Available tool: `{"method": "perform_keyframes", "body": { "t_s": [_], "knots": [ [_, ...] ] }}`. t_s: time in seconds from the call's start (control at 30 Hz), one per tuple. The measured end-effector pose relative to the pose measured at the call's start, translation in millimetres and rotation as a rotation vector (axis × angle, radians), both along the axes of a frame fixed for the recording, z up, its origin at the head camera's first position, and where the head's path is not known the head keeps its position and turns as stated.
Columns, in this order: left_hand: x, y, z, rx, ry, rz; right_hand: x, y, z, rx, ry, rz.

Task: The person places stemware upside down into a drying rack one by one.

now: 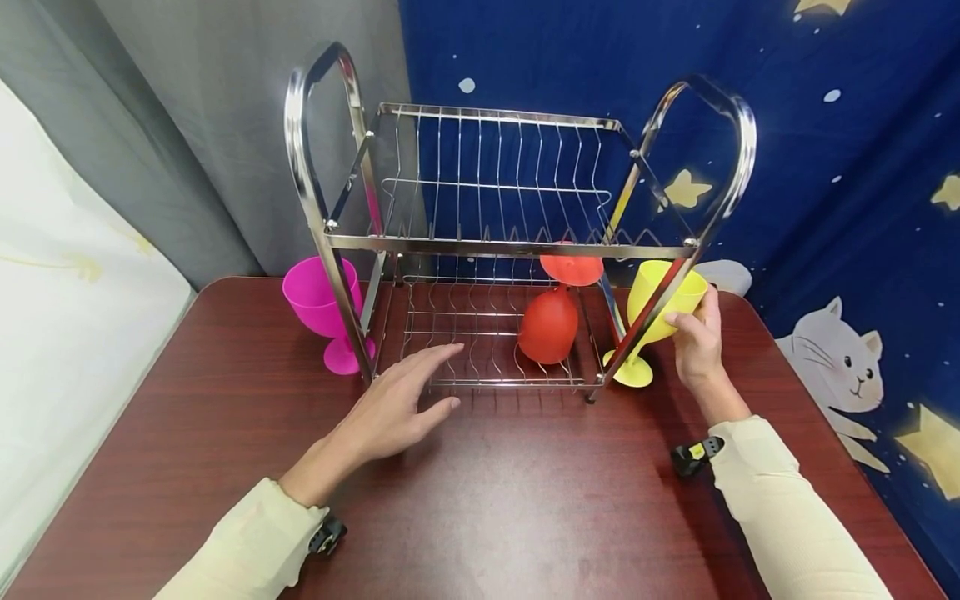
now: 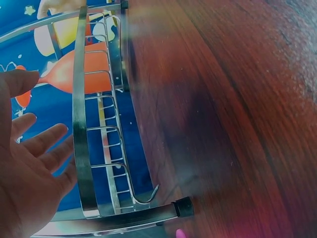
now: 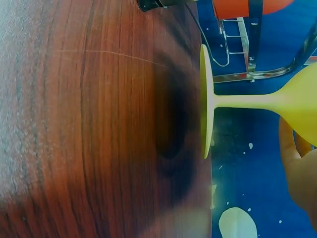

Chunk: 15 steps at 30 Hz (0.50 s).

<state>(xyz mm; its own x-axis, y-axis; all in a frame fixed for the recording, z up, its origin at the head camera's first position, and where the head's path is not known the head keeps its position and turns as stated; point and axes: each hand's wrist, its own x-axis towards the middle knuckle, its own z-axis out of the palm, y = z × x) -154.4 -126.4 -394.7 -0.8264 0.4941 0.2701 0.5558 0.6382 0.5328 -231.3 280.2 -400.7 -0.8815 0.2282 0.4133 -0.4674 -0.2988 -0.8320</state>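
In the head view my right hand (image 1: 701,342) grips the bowl of a yellow plastic goblet (image 1: 651,296), thumb on the near side. The goblet is upright and tilts slightly, just outside the right end of a two-tier metal dish rack (image 1: 465,247). Its round foot (image 3: 207,106) is close over the tabletop in the right wrist view. My left hand (image 1: 401,408) holds nothing; its fingers are extended by the rack's lower front rail (image 2: 81,124). On the lower tier an orange-red goblet (image 1: 549,329) stands upside down, its foot partly behind the upper rail.
A magenta goblet (image 1: 315,300) stands upright at the rack's left end, partly behind its leg. The rack's tall looped side frames (image 1: 296,137) rise at both ends. The dark red wooden table (image 1: 495,500) extends in front, with blue and grey curtains (image 1: 510,50) behind.
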Motion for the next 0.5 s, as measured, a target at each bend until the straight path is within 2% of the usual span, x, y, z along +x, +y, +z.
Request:
{"method": "perform_keyframes", "body": {
  "t_s": [0.17,0.27,0.5],
  "knots": [
    [-0.3,1,0.7,-0.003,-0.004,-0.003,-0.2,4,1.2,-0.002,-0.021,0.058],
    [-0.1,1,0.8,-0.004,-0.006,-0.005,0.3,7,1.7,-0.003,-0.028,0.124],
    [0.6,1,0.1,-0.008,0.003,-0.005,1.5,19,1.8,-0.077,-0.060,0.450]
  ]
}}
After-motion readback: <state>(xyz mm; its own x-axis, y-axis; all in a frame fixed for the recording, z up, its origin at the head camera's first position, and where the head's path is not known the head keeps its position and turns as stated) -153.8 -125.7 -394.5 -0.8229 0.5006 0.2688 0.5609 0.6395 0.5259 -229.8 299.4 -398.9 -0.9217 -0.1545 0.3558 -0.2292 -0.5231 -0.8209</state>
